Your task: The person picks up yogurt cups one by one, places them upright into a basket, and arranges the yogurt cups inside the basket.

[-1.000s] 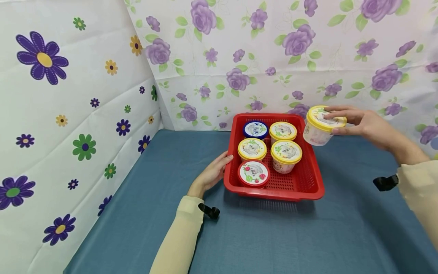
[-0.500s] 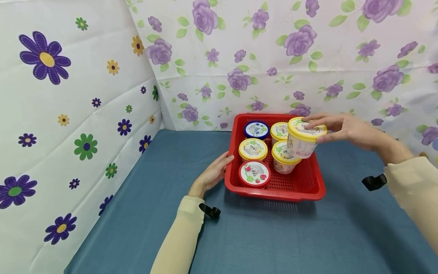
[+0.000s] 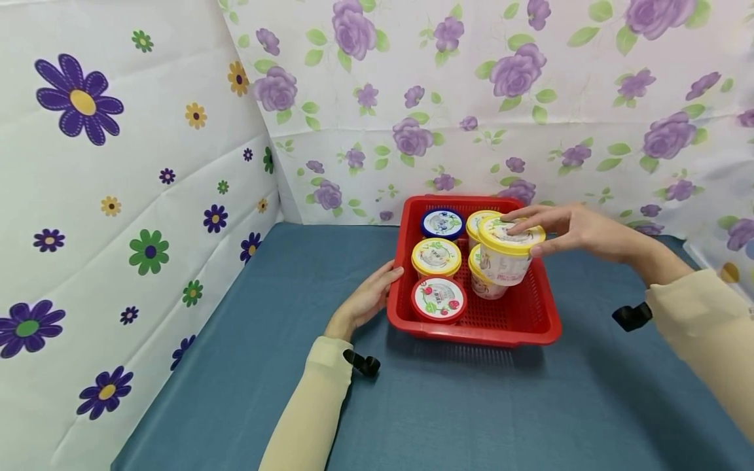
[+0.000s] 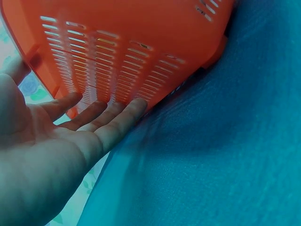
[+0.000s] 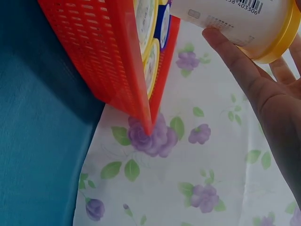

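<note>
My right hand (image 3: 574,229) holds an ice cream cup (image 3: 508,261) with a yellow lid, thumb at one side and fingers over the lid. This cup hangs upright over the right part of a red plastic basket (image 3: 533,314), overlapping the yellow-lidded cups behind it. At the basket's left side, my left hand (image 3: 368,297) grips the rim. The left wrist view shows its fingertips (image 4: 137,106) against the slotted wall. Inside stand a blue-lidded cup (image 3: 442,223), a red-lidded cup (image 3: 438,299) at the front left and several yellow-lidded cups (image 3: 436,256).
The basket stands on a blue cloth-covered table (image 3: 448,405). A floral sheet (image 3: 471,85) hangs close behind it, and another flowered sheet (image 3: 147,196) runs along the left. Dark bands with small clips (image 3: 362,363) sit at both wrists.
My right hand has carried the yellow-lidded cup leftward and down, from beyond the basket's right rim to over the cups inside. The left hand has stayed at the basket.
</note>
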Demonstrator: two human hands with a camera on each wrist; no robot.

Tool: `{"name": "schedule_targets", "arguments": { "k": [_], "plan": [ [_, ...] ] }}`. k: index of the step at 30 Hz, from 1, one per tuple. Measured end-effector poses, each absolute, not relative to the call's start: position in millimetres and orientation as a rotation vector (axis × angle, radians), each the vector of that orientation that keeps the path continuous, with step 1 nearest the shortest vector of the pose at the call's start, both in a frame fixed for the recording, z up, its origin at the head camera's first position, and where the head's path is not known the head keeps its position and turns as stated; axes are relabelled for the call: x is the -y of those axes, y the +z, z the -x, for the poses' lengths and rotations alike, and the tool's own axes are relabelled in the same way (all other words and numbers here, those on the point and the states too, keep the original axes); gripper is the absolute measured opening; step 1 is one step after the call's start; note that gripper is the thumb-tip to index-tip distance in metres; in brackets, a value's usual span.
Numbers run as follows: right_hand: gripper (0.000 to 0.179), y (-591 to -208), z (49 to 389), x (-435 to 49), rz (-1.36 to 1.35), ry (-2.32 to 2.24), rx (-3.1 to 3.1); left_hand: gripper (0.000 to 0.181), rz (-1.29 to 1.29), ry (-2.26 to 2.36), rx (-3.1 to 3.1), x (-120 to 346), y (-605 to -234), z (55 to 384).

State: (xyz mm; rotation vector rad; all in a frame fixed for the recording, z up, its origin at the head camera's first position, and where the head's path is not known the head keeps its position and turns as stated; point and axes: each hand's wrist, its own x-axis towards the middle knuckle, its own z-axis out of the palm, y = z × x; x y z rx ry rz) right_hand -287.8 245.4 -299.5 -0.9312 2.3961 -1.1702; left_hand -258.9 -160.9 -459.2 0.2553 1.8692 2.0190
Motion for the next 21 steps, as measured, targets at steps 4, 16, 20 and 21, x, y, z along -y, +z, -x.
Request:
{"name": "schedule_targets", "arguments": {
  "k": [4,16,20,21],
  "plan": [
    [0.044,-301.1,286.8,-241.5,0.956,-1.169,-2.386,0.06,-0.267,2.015,-1.873,161.1,-460.3,259.8],
    [0.048,-306.6,281.7,-232.7,0.982,-1.207,-2.273,0.06,-0.278,2.011,-1.879,161.8,-460.5,259.6],
    [0.047,-306.8,281.0,-231.4,0.991,-1.211,-2.258,0.061,-0.262,2.014,-1.877,161.6,-460.0,259.1],
    [0.048,-307.2,281.1,-231.4,0.992,-1.212,-2.258,0.061,-0.263,2.012,-1.876,161.5,-460.0,259.1]
  ]
}}
